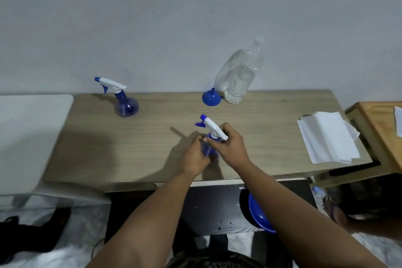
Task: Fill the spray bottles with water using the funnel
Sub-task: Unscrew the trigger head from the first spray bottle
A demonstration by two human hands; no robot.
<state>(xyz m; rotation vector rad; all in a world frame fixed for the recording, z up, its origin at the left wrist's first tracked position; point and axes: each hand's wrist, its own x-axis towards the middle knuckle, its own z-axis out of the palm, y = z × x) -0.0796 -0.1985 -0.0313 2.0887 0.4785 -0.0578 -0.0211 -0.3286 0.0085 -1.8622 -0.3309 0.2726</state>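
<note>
Both forearms reach forward over the near edge of the wooden table [272, 128] and meet at its middle. The left hand [194, 157] wraps the blue body of the near spray bottle [209, 150], fingers curled closed around it from the left side. The right hand [231, 145] comes in from the right, fingers pinched on the bottle's neck collar just under the white trigger head [212, 127]. This bottle stands upright, its nozzle pointing away and to the left. Beyond the fingers, a blue funnel [210, 98] lies tipped beside a clear water bottle [239, 80]. Far left of the fingers, a second spray bottle [125, 105] stands upright, nozzle pointing left.
</note>
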